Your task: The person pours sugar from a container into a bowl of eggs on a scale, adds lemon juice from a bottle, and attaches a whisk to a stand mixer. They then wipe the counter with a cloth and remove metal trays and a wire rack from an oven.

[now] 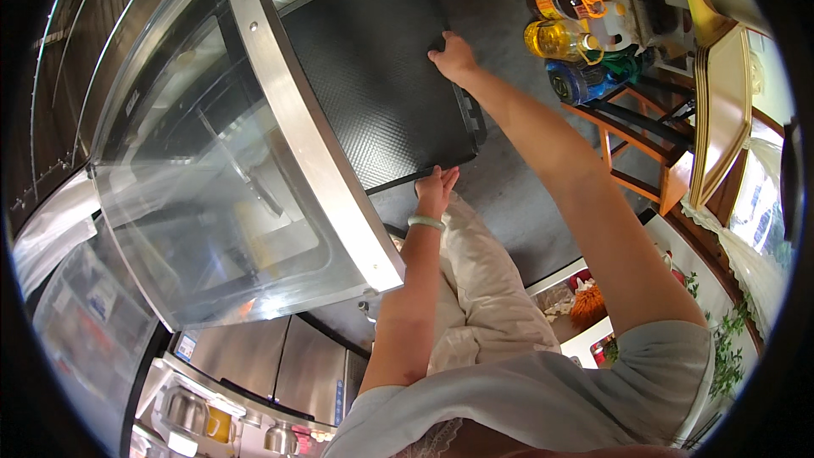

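A black rectangular baking tray [375, 76] with an embossed, shiny surface lies between my hands, partly behind a steel-framed glass door [210, 159]. My right hand [455, 57] grips its far right edge, with the thumb and index finger on the rim. At its near corner, my left hand [435, 191] holds the edge with the fingers stretched out; a pale bangle [426, 222] circles that wrist. Another dark, notched edge [474, 117] shows just beyond the tray's right side. What is under the tray is hidden.
Wire racks [82, 57] show in a dark cabinet at upper left. Several oil and sauce bottles [553, 38] stand at upper right, near a wooden stool frame [636, 140] and stacked boards [722, 114]. Steel cabinet doors [311, 362] are at lower left. Grey floor [502, 197] lies around my legs.
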`<state>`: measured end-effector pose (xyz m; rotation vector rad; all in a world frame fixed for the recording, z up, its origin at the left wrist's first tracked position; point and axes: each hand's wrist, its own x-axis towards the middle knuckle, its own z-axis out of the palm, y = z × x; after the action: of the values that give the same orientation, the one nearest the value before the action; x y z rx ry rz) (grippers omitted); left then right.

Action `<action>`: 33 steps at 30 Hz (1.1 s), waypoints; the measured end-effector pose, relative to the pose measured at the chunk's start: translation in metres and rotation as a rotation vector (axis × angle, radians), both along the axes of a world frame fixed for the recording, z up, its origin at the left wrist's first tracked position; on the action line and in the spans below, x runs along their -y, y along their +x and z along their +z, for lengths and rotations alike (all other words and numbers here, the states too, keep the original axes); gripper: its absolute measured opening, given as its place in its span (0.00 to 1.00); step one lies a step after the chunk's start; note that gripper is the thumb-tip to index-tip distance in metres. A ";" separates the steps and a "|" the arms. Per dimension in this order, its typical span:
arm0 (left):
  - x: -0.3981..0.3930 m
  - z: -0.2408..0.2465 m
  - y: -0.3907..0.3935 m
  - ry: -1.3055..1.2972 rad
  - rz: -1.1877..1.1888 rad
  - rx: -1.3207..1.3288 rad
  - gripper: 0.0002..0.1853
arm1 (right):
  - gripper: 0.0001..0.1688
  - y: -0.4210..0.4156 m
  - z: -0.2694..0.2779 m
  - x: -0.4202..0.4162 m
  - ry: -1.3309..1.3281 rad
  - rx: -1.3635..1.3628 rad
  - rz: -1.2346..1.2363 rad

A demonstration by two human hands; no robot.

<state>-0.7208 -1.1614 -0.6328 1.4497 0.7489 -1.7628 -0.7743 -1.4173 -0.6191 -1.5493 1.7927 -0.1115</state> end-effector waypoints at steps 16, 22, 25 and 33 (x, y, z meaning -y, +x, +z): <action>-0.106 -0.002 0.147 -0.402 0.586 0.081 0.18 | 0.38 -0.021 0.001 -0.074 0.136 -0.067 0.077; -0.109 0.013 0.180 -0.175 0.213 0.170 0.19 | 0.37 -0.017 0.035 -0.101 -0.005 0.098 -0.060; -0.127 0.027 0.193 -0.168 -0.026 0.154 0.20 | 0.28 -0.004 0.087 -0.098 -0.184 0.323 -0.336; -0.172 0.062 0.254 -0.452 -0.882 0.251 0.21 | 0.14 0.219 0.273 0.002 -0.729 0.812 0.011</action>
<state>-0.4667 -0.9899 -0.5710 1.7427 -0.4947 -2.1008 -0.5548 -1.4192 -0.3458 -1.6186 1.1113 -1.3063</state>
